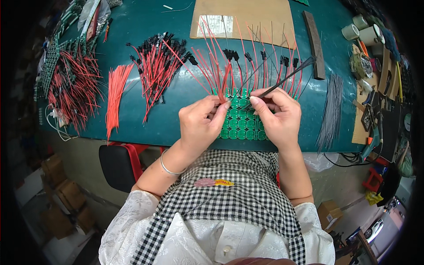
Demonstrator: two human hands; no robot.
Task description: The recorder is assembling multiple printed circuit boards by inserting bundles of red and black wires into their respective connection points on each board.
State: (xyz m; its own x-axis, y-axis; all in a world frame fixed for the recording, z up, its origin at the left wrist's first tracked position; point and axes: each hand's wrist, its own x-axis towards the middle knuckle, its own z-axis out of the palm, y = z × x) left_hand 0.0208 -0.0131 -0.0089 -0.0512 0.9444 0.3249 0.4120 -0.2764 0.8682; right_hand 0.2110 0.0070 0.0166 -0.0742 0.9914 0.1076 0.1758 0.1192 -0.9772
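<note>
A green circuit board panel point(240, 123) of small round boards lies at the table's front edge, under both hands. My left hand point(203, 117) is closed in a pinch on a bunch of red wires point(216, 75) that fan upward. Black wires point(287, 79) are gripped in my right hand point(278, 115), thumb against fingers, slanting up to the right. Both hands' fingertips are at the upper part of the panel. Behind it stand red and black wires with black connectors point(247, 56); their lower ends are partly hidden by my hands.
Left of the panel lie red wires with black connectors point(161, 66), a bundle of red wires point(118, 95) and a heap of wired boards point(73, 84). To the right are a bundle of black wires point(331, 110), a dark bar point(313, 44) and solder spools point(350, 32). Cardboard point(260, 11) lies behind.
</note>
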